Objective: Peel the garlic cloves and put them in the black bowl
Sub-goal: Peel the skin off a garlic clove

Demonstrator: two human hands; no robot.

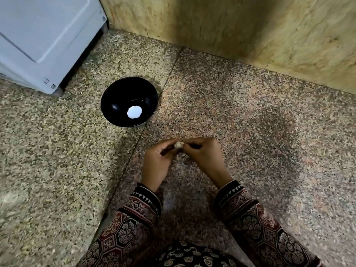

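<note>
Pinched between the fingertips of both hands, a garlic clove (pixel 178 145) is being held over the speckled stone floor (pixel 260 122), directly in front of the person. It is being gripped from one side by the left hand (pixel 157 162), whose fingers are curled in towards it, and from the other by the right hand (pixel 204 157), whose curled fingertips are meeting it. Both wrists are being bent inward so that the hands are joining at the clove, with the patterned sleeves (pixel 138 214) angling in from below. The peeling step is judged to be in hand. How much skin is off cannot be told, since most of the clove is being hidden by the fingers. The black bowl (pixel 119 91) is standing on the floor well apart from the hands, ahead and to the left, near a white appliance (pixel 42 35). A bright white patch is showing in its bottom, and whether that is glare or something lying there cannot be told. Next, the skin is judged to need stripping fully, after which the bare clove would need carrying forward and leftward over the rim and releasing.
</note>
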